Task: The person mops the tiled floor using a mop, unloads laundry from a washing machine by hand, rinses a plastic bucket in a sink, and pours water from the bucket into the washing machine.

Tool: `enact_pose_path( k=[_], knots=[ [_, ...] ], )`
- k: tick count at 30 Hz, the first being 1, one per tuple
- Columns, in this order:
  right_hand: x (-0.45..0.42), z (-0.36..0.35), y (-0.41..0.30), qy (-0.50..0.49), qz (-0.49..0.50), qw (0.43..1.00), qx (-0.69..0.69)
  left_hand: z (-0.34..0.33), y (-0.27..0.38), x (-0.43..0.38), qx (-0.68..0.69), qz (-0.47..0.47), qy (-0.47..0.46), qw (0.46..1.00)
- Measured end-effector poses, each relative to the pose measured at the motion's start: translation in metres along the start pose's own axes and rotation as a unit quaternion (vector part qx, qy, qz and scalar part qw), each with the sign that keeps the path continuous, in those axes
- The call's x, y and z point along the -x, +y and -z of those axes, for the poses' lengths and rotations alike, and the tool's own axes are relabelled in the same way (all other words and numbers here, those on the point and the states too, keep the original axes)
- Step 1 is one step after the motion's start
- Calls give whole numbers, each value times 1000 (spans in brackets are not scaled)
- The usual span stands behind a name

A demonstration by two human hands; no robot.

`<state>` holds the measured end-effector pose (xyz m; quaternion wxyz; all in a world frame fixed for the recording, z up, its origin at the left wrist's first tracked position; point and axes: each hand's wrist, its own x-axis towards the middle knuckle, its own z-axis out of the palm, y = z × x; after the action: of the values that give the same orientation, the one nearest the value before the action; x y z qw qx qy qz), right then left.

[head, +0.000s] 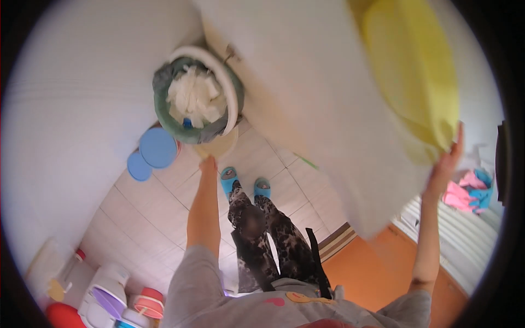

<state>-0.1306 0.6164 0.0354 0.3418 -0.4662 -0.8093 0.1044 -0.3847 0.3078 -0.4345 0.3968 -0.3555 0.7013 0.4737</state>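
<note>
My left hand [209, 163] is closed at the near edge of a cream-coloured rounded object [221, 146], partly hidden below a bin. That waste bin [162, 106] has a green-grey liner folded over its side and a white ring [233, 96] tilted up along its right. Crumpled white paper [195, 96] fills it, with a small blue item [187, 122] near the front. On the right, raised high, my right hand [449, 158] grips the lower edge of a translucent yellow plastic item [414, 69], probably a basin; blur hides its exact shape.
A white door [303, 94] with a metal handle [231, 53] stands close on the right. Blue-lidded containers [159, 147] sit by the left wall. Behind are a toilet-like white fixture [102, 295], red basins [149, 302], a striped mat [338, 242] and a radiator [471, 229] with pink-and-blue cloth [471, 192].
</note>
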Motion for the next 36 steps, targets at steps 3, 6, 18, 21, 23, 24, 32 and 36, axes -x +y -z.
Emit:
enact_pose_path(
  k=[3, 6, 18, 21, 23, 24, 32, 36],
  knots=[
    [-1, -5, -20, -76, 103, 985, 112, 69, -29, 54, 15, 80, -4, 997],
    [-6, 3, -34, -102, 111, 979, 134, 136, -31, 131, -3, 80, -9, 997],
    [-18, 22, -43, -173, 94, 966, 167, 260, 2, 335, -90, -232, 199, 948],
    [-26, 36, -34, -246, 103, 962, 62, 259, -4, 378, 6, -217, 195, 956],
    [-53, 49, -21, -209, 121, 969, -45, 232, 12, 447, 112, -168, 205, 958],
    [-71, 51, -9, -178, 137, 972, -64, 220, 7, 474, 183, -201, 165, 948],
    [-208, -21, 123, -450, -313, 706, -449, 112, 5, 623, 499, -305, -2, 811],
    [-215, -27, 107, -540, -518, 493, -444, 91, -18, 634, 619, -291, -108, 722]
  ],
)
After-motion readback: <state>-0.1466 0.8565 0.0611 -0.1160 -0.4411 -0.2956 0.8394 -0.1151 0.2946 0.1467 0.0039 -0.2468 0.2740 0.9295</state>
